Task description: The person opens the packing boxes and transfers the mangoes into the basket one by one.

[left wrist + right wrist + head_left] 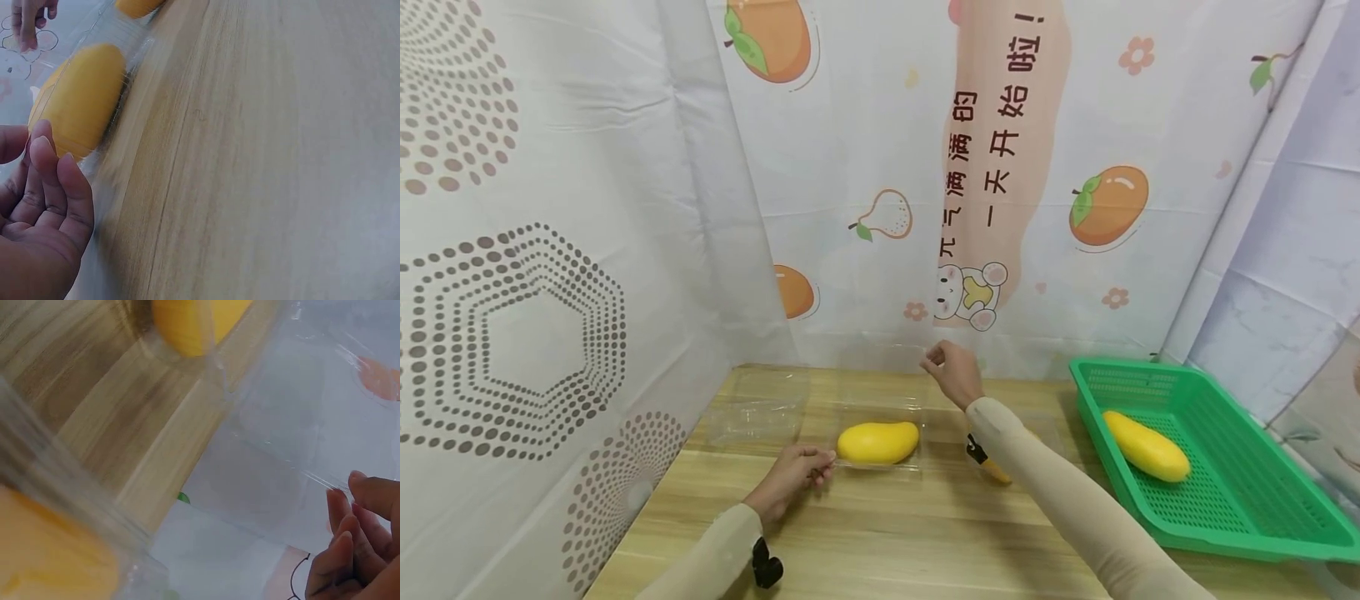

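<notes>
The yellow mango (878,442) lies lengthwise left-to-right in a clear box (917,468); the left hand (792,479), nearer, is just left of the mango, grip pinching the box; the right hand (955,372), beyond-right, pinches the raised lid (880,383).

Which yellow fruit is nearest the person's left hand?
The leftmost fruit, in the open clear box. Farther right, the second fruit lies partly behind the right sleeve and the third fruit in the green basket.

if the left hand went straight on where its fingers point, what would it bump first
Most likely the clear container: its near edge is at the fingertips of the left hand. Just beyond seems to be the yellow fruit, though depth is unclear.
</notes>
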Demonstrator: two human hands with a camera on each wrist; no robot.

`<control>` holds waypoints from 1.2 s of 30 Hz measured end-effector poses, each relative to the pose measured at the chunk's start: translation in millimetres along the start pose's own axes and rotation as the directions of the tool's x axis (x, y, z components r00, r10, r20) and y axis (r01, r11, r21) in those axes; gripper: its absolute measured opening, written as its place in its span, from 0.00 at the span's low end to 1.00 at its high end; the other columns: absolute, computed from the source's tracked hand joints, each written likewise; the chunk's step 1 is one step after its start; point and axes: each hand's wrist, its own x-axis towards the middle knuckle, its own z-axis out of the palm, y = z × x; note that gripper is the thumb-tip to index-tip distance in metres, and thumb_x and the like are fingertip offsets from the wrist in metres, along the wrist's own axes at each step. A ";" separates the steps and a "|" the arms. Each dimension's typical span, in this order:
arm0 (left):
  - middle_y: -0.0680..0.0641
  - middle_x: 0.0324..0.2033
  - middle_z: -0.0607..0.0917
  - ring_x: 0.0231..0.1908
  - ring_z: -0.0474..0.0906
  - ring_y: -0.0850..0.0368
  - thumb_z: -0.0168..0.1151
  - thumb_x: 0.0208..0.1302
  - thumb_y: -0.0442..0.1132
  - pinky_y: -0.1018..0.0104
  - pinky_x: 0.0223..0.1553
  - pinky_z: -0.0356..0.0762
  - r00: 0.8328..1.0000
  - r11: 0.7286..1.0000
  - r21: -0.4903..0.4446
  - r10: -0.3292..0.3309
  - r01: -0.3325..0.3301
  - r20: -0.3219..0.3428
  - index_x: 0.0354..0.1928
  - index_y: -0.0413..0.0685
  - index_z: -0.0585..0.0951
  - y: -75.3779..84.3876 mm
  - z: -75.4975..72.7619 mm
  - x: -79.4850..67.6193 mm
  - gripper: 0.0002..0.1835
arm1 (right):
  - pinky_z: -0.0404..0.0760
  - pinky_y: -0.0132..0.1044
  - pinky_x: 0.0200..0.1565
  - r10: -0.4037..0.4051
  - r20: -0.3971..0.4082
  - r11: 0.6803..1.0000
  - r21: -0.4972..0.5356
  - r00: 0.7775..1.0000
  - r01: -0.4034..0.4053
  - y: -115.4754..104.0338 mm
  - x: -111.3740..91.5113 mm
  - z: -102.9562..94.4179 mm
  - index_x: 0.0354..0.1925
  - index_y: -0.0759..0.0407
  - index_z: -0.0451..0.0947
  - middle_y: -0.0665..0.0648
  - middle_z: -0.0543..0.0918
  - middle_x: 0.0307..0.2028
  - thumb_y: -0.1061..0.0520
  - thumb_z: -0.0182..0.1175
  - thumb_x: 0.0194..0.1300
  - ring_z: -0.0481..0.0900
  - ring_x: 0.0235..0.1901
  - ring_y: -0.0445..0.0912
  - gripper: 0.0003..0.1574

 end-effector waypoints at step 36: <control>0.42 0.30 0.83 0.26 0.74 0.60 0.63 0.63 0.46 0.71 0.28 0.74 1.000 1.000 -0.010 -0.005 0.006 0.008 0.42 0.28 0.80 0.6 -1.9 0.6 0.22 | 0.66 0.34 0.17 0.205 0.287 0.951 -0.283 0.936 -0.122 11.0 -12.3 29.2 0.13 0.56 0.68 0.50 0.69 0.12 0.56 0.73 0.51 0.65 0.14 0.43 0.24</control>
